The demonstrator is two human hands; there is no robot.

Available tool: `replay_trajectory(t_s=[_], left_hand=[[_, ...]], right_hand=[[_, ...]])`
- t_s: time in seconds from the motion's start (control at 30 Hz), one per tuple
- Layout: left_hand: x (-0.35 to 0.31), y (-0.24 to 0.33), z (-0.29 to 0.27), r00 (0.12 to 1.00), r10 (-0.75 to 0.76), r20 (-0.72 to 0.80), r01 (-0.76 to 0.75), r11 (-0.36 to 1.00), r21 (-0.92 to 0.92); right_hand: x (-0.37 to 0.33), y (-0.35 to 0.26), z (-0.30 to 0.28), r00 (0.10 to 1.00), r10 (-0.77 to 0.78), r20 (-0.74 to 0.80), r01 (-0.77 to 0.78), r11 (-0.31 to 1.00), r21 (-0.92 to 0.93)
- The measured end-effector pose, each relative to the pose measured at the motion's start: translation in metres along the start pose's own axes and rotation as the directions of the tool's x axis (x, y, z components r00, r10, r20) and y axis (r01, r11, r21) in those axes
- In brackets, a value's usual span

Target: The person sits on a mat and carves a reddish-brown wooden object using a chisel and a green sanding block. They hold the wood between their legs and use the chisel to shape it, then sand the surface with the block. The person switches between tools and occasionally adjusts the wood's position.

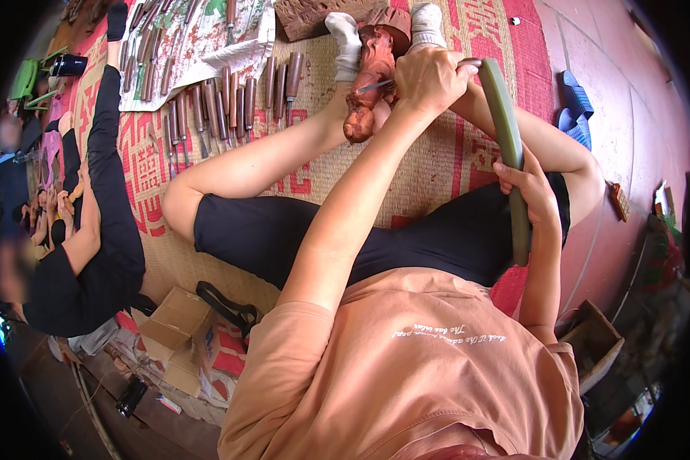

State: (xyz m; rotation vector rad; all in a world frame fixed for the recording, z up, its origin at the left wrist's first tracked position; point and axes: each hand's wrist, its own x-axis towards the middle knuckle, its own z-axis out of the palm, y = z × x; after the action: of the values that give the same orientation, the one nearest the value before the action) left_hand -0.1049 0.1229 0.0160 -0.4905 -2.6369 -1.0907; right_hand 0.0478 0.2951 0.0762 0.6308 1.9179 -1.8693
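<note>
My left hand [431, 80] is closed around a chisel; its metal blade [376, 86] sticks out to the left, against a reddish-brown carved wooden figure [374, 60]. That figure lies on the mat between my feet, its rounded end toward me and its base at the far side. Most of the chisel's handle is hidden in my fist. In my right hand [530, 186] is a long, slightly curved olive-green bar [506, 123], gripped below its middle. The bar's far end is close beside my left fist, at the end of the chisel's handle; whether they touch I cannot tell.
Several wooden-handled chisels [222, 103] lie at the far left, some on a stained white cloth [253, 34]. A carved wooden block [314, 19] is behind my foot. Blue slippers [575, 111] sit right, a cardboard box [178, 326] near left. Another person [107, 253] sits left.
</note>
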Motion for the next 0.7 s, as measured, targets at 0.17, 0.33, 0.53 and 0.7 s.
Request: replay_trajectory(t_s=[0.17, 0.33, 0.53, 0.7], left_hand=[[-0.0012, 0.0012, 0.0003, 0.999, -0.008, -0.032, 0.008, 1.000, -0.005], [0.0001, 0.0009, 0.0004, 0.996, -0.022, -0.082, 0.022, 1.000, -0.002], [0.0029, -0.0006, -0.0008, 0.999, -0.038, -0.032, 0.038, 0.999, -0.006], [0.0031, 0.0031, -0.0058, 0.998, -0.027, -0.062, 0.027, 1.000, 0.010]], right_hand=[[0.0017, -0.0018, -0.0022, 0.999, -0.036, 0.012, 0.037, 0.999, -0.038], [0.0038, -0.0015, -0.0025, 0.999, -0.046, 0.024, 0.048, 0.997, -0.068], [0.0053, -0.0033, 0.0000, 0.999, -0.039, 0.018, 0.040, 0.994, -0.099], [0.0063, -0.0013, -0.0007, 0.999, -0.052, 0.010, 0.053, 0.994, -0.095]])
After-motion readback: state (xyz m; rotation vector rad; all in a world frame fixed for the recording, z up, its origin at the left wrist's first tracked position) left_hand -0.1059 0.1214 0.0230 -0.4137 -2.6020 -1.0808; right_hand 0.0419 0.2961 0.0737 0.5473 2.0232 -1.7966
